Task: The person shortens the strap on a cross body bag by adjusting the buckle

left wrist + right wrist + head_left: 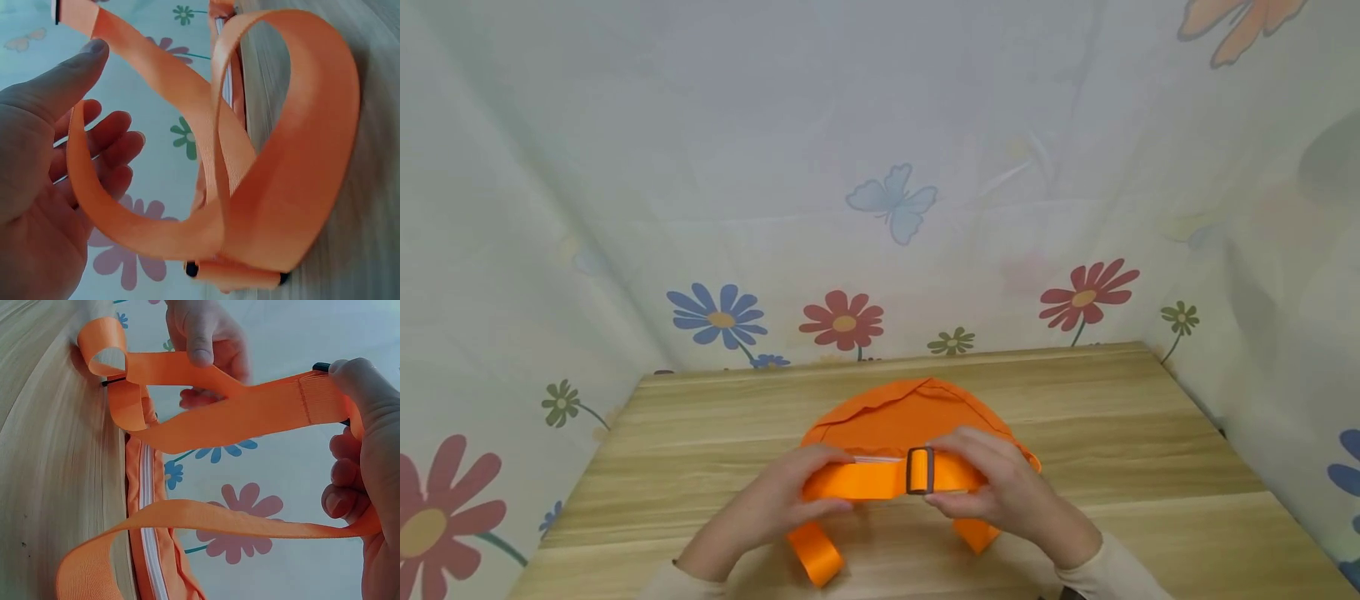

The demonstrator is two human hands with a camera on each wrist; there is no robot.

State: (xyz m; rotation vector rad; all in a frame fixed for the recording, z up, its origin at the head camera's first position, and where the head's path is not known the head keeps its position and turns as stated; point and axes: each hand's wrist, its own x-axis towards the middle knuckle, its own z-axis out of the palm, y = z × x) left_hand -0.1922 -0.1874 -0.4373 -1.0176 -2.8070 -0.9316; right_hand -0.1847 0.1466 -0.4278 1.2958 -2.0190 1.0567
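An orange fabric bag point(902, 417) with a white zipper point(147, 481) stands on the table, its orange webbing strap point(865, 481) stretched between both hands. My left hand point(801, 487) holds the strap at the left, thumb on one side and fingers on the other. At the strap's other part, my right hand point(992, 475) grips the webbing by a dark slider buckle point(920, 471); in the right wrist view its thumb lies against the buckle's edge and the fingers curl. Loose strap loops point(300, 156) hang below the hands. A second dark buckle point(192, 269) shows low in the left wrist view.
The wood-grain table point(715, 433) lies under the bag. Behind and beside it hangs a pale curtain point(775, 167) printed with flowers and butterflies. A strap end point(816, 558) droops toward the near side at the left, another strap part point(976, 533) at the right.
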